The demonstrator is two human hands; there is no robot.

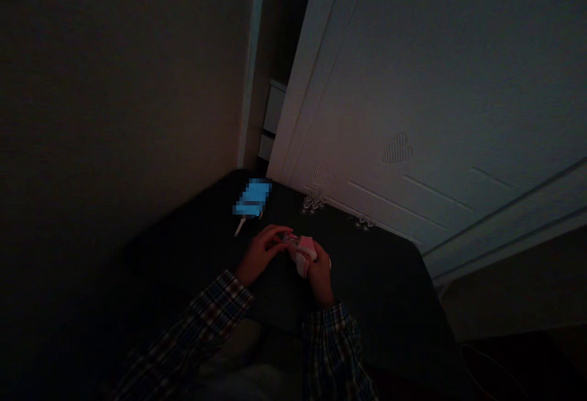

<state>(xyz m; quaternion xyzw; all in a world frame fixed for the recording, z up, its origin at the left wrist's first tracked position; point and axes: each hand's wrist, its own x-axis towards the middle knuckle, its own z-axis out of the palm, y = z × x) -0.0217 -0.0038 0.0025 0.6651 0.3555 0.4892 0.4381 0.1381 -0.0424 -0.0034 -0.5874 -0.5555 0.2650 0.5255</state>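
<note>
Pink-and-white item: small, exact kind too dark to tell; between both hands, lifted or resting on the tabletop unclear.
Weight: probably light, fingers alone seem to manage it.
Stiffness: pink part looks fairly stiff, white rounded parts maybe softer; a guess in this light.
Slip/fragility: likely smooth, so some slip risk; greyish detail at the left end looks thin, probably the delicate bit.
Best hold: thicker pink-and-white body on the right; light fingertips only at the left end.
Right hand: closed around the body's right side, thumb and fingers clamped on it, white parts showing beside the fingers.
Left hand: palm off the item, thumb and index narrowly parted with the left end pinched between the tips.
Blue-lit screen: beyond the left hand, apart from the grip.
Shiny rounded pieces: one cluster beyond the grip, another farther right, both by the white panel.
Dark tabletop: below the grip.
</note>
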